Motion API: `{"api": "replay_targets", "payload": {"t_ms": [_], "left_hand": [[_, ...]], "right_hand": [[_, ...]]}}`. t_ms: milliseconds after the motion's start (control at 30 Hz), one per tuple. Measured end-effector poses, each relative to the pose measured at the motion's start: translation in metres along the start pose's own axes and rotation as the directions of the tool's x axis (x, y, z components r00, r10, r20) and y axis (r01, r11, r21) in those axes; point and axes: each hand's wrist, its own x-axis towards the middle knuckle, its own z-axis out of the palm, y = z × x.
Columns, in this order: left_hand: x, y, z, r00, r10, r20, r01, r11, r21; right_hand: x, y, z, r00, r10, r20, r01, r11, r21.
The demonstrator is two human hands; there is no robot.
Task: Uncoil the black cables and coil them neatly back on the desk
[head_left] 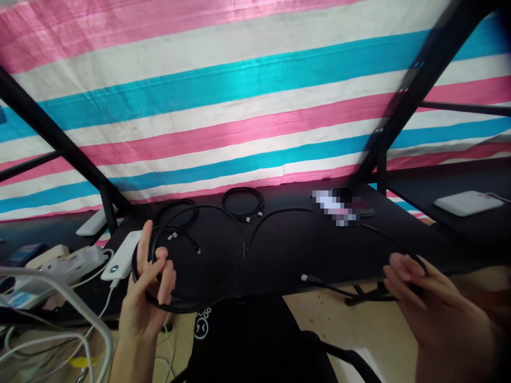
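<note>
My left hand (149, 284) is closed on a black cable (235, 234) wound into a big loop that stands over the black table (303, 250). My right hand (423, 303) grips the same cable's loose run at the right, fingers curled round it. The cable's free end with a pale plug (305, 277) hangs near the table's front edge between my hands. Part of the cable runs back toward the far side of the table.
Two more coiled black cables (243, 202) (179, 213) lie at the table's back. A white power bank (120, 258) and white power strips (59, 263) with white cords sit at the left. Black frame bars (415, 90) cross a striped tarp. A white device (467, 202) lies far right.
</note>
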Motion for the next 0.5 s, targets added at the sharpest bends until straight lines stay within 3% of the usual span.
{"api": "replay_targets", "payload": {"t_ms": [133,300,367,500], "left_hand": [[-0.001,-0.002,0.0,0.995,-0.058,0.076,0.048,0.99,0.132],[-0.002,-0.008,-0.008,0.993,-0.111,0.045,0.087,0.926,0.366],[-0.002,-0.011,-0.012,0.991,-0.113,0.073,0.072,0.904,0.421],[-0.002,-0.018,-0.02,0.952,-0.148,0.268,-0.006,0.866,0.5]], "right_hand": [[0.002,-0.002,-0.009,0.995,-0.068,-0.079,0.059,0.992,-0.107],[0.003,-0.006,-0.024,0.965,-0.262,-0.015,0.24,0.906,-0.349],[0.003,-0.009,-0.02,0.975,-0.222,0.029,0.221,0.928,-0.301],[0.003,-0.019,0.004,0.997,-0.052,0.051,0.06,0.983,-0.174]]}}
